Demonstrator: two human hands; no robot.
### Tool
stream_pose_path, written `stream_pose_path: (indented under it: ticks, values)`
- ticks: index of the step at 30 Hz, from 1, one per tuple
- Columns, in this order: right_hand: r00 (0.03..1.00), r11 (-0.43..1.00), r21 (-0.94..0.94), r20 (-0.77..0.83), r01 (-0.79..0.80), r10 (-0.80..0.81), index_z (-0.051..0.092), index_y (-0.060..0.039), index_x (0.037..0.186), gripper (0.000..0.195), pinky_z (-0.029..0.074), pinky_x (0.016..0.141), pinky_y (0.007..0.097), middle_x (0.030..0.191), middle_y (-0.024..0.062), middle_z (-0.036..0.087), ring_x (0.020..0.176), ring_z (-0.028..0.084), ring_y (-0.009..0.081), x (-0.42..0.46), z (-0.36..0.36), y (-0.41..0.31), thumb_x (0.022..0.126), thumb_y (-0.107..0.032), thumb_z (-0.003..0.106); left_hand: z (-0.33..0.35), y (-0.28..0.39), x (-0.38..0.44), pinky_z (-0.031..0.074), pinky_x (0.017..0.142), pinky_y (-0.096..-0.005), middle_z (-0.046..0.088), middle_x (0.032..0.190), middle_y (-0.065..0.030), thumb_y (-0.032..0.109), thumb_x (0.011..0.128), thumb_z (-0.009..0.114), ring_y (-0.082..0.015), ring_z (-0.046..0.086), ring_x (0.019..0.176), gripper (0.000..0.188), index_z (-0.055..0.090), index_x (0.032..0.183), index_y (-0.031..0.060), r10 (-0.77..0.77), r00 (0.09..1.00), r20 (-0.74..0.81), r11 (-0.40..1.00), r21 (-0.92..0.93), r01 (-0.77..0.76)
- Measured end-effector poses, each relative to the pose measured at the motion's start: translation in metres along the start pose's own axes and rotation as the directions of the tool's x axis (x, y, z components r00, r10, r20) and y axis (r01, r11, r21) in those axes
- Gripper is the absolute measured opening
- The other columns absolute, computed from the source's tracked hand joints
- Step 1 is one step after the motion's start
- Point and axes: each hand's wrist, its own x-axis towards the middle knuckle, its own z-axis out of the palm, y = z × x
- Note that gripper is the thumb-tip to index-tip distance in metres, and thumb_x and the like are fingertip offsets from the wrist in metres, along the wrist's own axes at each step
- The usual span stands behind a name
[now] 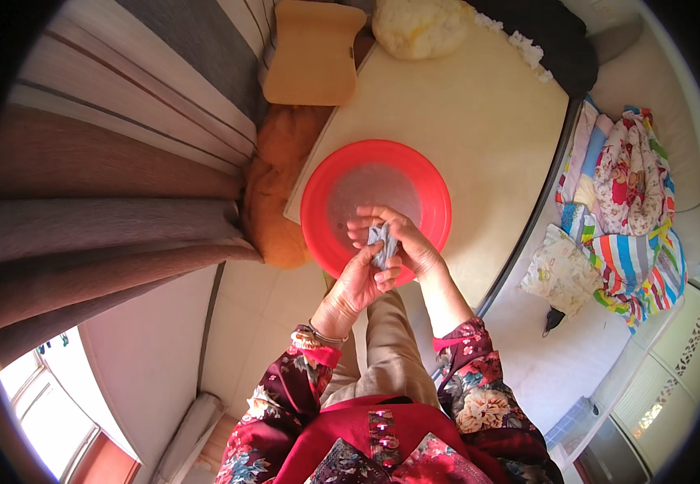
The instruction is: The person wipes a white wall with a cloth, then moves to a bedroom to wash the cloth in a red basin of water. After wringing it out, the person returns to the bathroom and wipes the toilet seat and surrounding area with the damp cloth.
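Observation:
A small wad of wet-looking grey cloth (390, 249) is gripped in my left hand (359, 279), with the thumb pressed over it. My right hand (409, 237) is close against the far side of the wad, its fingers stretched out, apart and blurred. Whether its palm touches the cloth is hard to see. Both hands are over the near part of a red plastic basin (319, 199). Cloudy greyish water (377, 184) lies in the basin. My hands and the cloth hide part of the near rim.
Under the basin is a cream-coloured board or tabletop (495, 157). A tan seat or backrest (313, 51) and a pale stuffed bundle (422, 27) are at the far side. Striped curtains (114, 224) hang left, above orange fabric (277, 187). Patterned bedding (634, 242) lies right.

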Motion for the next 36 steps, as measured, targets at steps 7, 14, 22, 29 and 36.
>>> stream_pose_path:
  ticks: [7, 14, 22, 29, 36]
  values:
    - [0.989, 0.921, -0.375, -0.137, -0.103, 0.055, 0.055, -0.0041, 0.098, 0.015, 0.043, 0.063, 0.0214, 0.074, -0.0007, 0.052, 0.072, 0.050, 0.0067, -0.002, 0.023, -0.020, 0.090, -0.017, 0.054, 0.028, -0.003, -0.020, 0.037, 0.054, -0.0222, 0.049, 0.079, -0.0015, 0.021, 0.093, 0.054, -0.0074, 0.042, 0.062, 0.017, 0.051, 0.097, 0.0052, 0.056, 0.995, -0.086, 0.936, 0.351, -0.022]
    - [0.971, 0.794, -0.589, -0.237, -0.153, 0.011, 0.053, -0.0031, 0.091, 0.011, 0.045, 0.061, 0.0280, 0.072, 0.0031, 0.054, 0.068, 0.051, 0.0116, 0.010, 0.015, 0.007, 0.088, -0.011, 0.047, 0.030, 0.000, -0.016, 0.028, 0.043, -0.0244, 0.040, 0.064, 0.0030, 0.013, 0.090, 0.052, -0.0064, 0.032, 0.050, 0.017, 0.044, 0.076, 0.0094, 0.114, 0.956, -0.270, 0.685, 0.718, 0.121]
    - [0.886, 0.604, -0.768, -0.412, -0.213, -0.212, 0.054, 0.0006, 0.094, 0.013, 0.047, 0.069, 0.0417, 0.084, 0.0216, 0.061, 0.080, 0.061, 0.0334, 0.018, 0.028, 0.017, 0.087, -0.008, 0.047, 0.013, -0.005, 0.003, 0.044, 0.040, -0.0312, 0.058, 0.076, -0.0111, 0.019, 0.088, 0.052, -0.0176, 0.055, 0.048, 0.035, 0.044, 0.115, -0.0020, 0.425, 0.851, -0.309, 0.167, 0.951, 0.262]
    - [0.807, 0.588, -0.746, -0.534, -0.312, -0.250, 0.053, -0.0013, 0.094, 0.011, 0.048, 0.070, 0.0416, 0.087, 0.0207, 0.061, 0.084, 0.061, 0.0327, 0.014, 0.032, 0.018, 0.089, -0.008, 0.047, -0.012, -0.013, 0.012, 0.051, 0.059, -0.0354, 0.061, 0.085, -0.0184, 0.017, 0.085, 0.054, -0.0277, 0.063, 0.069, 0.042, 0.043, 0.120, -0.0031, 0.569, 0.791, 0.224, -0.481, 0.871, 0.100]
    - [0.720, 0.656, -0.653, -0.653, -0.378, -0.236, 0.054, -0.0025, 0.094, 0.011, 0.049, 0.068, 0.0432, 0.088, 0.0217, 0.062, 0.083, 0.062, 0.0362, 0.021, 0.038, 0.028, 0.088, -0.008, 0.047, -0.044, -0.014, 0.017, 0.051, 0.067, -0.0368, 0.062, 0.089, -0.0212, 0.017, 0.083, 0.056, -0.0305, 0.064, 0.078, 0.041, 0.046, 0.117, -0.0039, 0.598, 0.764, 0.243, -0.560, 0.808, 0.181]
